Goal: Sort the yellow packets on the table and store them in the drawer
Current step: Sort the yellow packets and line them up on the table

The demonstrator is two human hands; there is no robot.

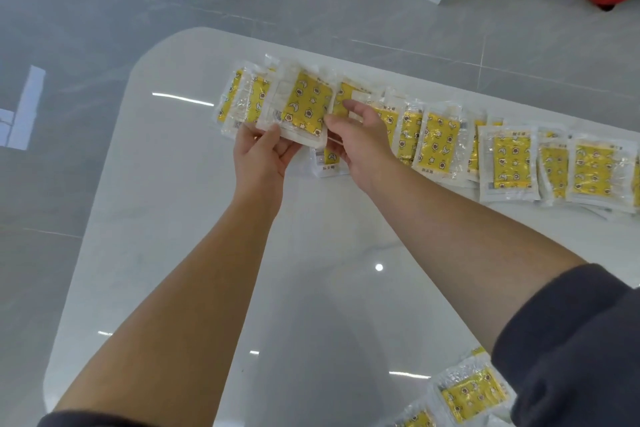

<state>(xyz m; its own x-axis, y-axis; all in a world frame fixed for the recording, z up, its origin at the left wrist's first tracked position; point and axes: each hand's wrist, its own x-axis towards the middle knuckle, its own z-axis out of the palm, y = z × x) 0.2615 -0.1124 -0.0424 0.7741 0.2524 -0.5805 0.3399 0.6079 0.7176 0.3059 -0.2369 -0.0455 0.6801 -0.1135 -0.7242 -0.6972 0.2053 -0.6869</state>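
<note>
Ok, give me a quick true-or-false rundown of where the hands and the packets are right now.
1. The left hand and the right hand both grip the held packet at the left end of the row of packets. True.
2. The row of packets lies on the floor. False: it lies on the white table.
3. A few more packets, the near packets, lie at the table's near right edge. True.
4. An open drawer stands beside the table. False: no drawer is in view.
</note>
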